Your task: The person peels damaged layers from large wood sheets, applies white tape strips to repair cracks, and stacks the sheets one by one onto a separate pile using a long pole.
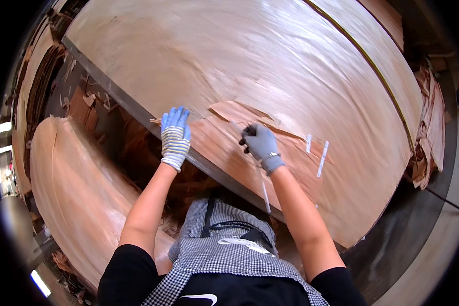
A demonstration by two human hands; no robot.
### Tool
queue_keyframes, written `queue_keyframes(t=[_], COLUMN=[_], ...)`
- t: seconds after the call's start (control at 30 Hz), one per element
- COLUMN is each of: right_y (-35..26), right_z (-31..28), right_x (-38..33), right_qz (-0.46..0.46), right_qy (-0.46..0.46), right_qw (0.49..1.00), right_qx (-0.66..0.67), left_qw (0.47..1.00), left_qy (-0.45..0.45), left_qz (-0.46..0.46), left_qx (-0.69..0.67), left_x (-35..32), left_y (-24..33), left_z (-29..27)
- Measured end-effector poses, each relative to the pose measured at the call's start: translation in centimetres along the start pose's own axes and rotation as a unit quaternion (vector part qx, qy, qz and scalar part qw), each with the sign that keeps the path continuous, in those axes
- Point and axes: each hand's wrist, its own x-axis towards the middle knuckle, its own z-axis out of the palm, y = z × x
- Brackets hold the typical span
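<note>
Reddish veneer piece [212, 146] lies mid-frame beside the left hand [175, 136], its fingers straight and close together; the right hand's [261, 145] fingers curl, grip unclear, apparently mid-positioning, which calls for steady, light pressure.

Two gloves [175, 138], at least three white strips [322, 159], one checked apron [229, 262], two black sleeves [130, 275]

1. Passage: over the pale veneer sheet [199, 56], inward from the near edge of the table [107, 82].
2. Obstruction at that edge: left hand [175, 135].
3. Obstruction farther right: right hand [261, 145], white strip [264, 195] crossing the edge.
</note>
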Motion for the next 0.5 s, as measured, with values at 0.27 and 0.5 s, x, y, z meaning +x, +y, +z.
queue_keyframes(t=[0.27, 0.5], right_y=[-4.1, -1.5], right_z=[7.0, 7.4], right_x=[5.9, 4.7], right_qz=[0.045, -0.11], right_qy=[0.004, 0.082], right_qw=[0.999, 0.967], right_qx=[-0.004, -0.213], left_qw=[0.995, 0.972], left_qy=[-0.002, -0.086], left_qz=[0.102, 0.213], left_qx=[-0.021, -0.052], left_x=[3.8, 4.6], left_y=[0.9, 0.6], left_z=[1.5, 2.6])
